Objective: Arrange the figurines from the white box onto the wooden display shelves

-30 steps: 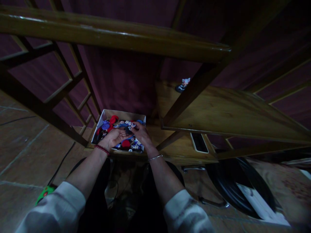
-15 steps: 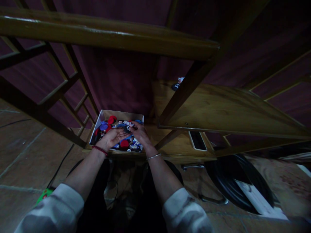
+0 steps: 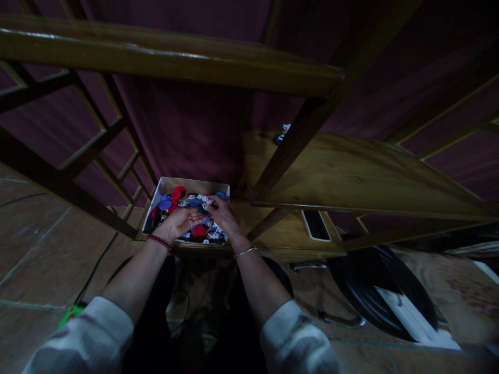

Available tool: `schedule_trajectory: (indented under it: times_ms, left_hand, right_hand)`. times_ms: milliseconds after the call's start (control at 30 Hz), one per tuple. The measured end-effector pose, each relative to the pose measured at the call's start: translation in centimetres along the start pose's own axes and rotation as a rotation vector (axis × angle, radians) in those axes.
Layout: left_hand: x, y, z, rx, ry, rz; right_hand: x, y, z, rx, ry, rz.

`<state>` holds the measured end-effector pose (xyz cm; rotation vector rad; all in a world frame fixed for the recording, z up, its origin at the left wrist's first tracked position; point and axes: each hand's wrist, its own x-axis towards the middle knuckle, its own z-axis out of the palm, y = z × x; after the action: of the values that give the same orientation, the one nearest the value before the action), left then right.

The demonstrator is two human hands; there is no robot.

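An open cardboard box [image 3: 153, 208] stands on the lower wooden shelf, with several small figurines on red, blue and black round bases inside. Over the box, my left hand [image 3: 180, 221] lies palm up with its fingers stretched toward a small figurine with a dark base [image 3: 202, 209]. My right hand [image 3: 222, 212] pinches this figurine between thumb and fingers, just above the left fingertips. Whether the left fingers bear any of its weight is too small to tell.
A figurine [image 3: 281, 136] stands on the raised wooden shelf [image 3: 351, 171], partly behind a post. A phone [image 3: 315, 225] lies on the lower shelf. Wooden rails cross above and at the left. Black coiled tubing [image 3: 351, 283] is at the lower right.
The whole view has shifted slightly. Both hands stay over the box with the figurine at the fingertips, and hardly move.
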<state>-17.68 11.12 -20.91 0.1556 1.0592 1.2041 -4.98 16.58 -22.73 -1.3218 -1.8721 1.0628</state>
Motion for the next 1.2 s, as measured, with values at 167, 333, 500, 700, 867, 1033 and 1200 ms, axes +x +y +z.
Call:
schedule_trajectory:
  times_ms: [167, 333, 500, 700, 867, 1033, 1200]
  left_hand:
    - [-0.01, -0.1, 0.03, 0.019, -0.022, 0.012]
    - [0.19, -0.21, -0.18, 0.021, -0.05, 0.025]
    - [0.21, -0.2, -0.26, -0.034, -0.03, 0.014]
    - [0.11, -0.19, -0.24, -0.039, -0.029, 0.008]
    - [-0.12, -0.14, -0.07, -0.033, -0.023, 0.023]
    - [-0.38, -0.09, 0.17, -0.023, -0.008, 0.039]
    - [-0.4, -0.1, 0.11, -0.025, -0.012, 0.041]
  right_hand:
    - [-0.29, -0.49, -0.29, -0.056, 0.004, -0.007]
    - [-0.3, -0.46, -0.34, -0.054, -0.006, -0.011]
    - [-0.11, -0.16, -0.13, -0.026, -0.001, 0.024]
    - [-0.15, -0.33, -0.24, -0.051, -0.009, 0.035]
    - [-0.16, -0.26, -0.23, -0.054, -0.006, 0.031]
    - [-0.1, 0.04, -0.09, -0.029, 0.001, 0.018]
    - [-0.11, -0.11, -0.19, -0.006, -0.01, -0.007]
